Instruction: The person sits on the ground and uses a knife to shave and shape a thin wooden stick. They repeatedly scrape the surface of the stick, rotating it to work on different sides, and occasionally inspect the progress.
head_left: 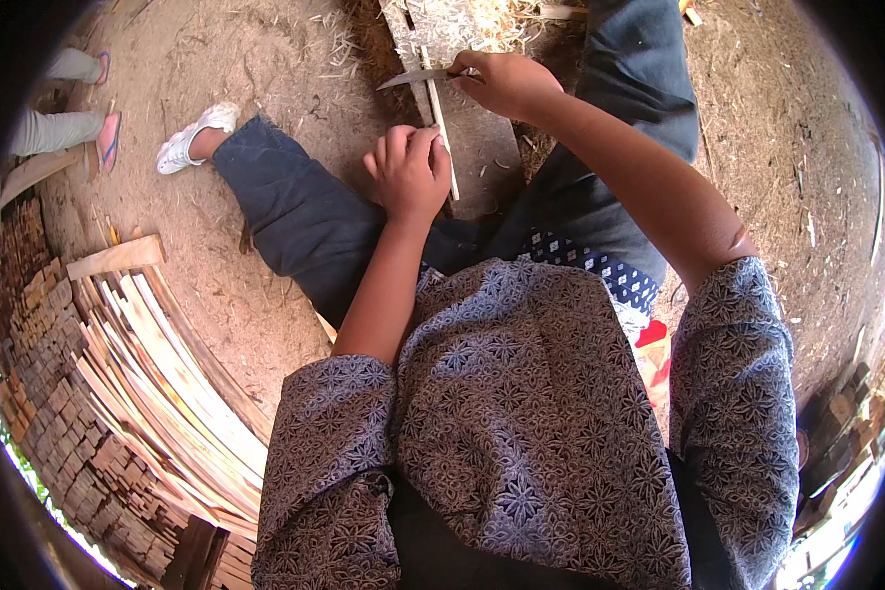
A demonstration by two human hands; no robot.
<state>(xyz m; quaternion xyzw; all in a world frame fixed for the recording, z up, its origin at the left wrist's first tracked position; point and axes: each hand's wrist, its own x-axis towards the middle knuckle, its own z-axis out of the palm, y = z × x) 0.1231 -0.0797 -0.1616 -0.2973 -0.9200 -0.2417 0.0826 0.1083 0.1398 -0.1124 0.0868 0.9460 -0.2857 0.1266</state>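
My right hand (506,84) is closed round the handle of a knife (413,78), whose blade points left and lies across a thin pale wooden stick (437,103). The stick runs lengthwise over a wooden plank (487,147) between my legs. My left hand (413,172) is at the stick's nearer part, thumb and fingers curled against it below the blade. How firmly the left fingers grip is partly hidden by the hand itself.
Pale wood shavings (487,22) lie at the plank's far end and on the dirt floor. Long cut wood strips (167,364) and stacked wood blocks (79,433) stand at the left. Another person's sandalled foot (109,143) is at the far left.
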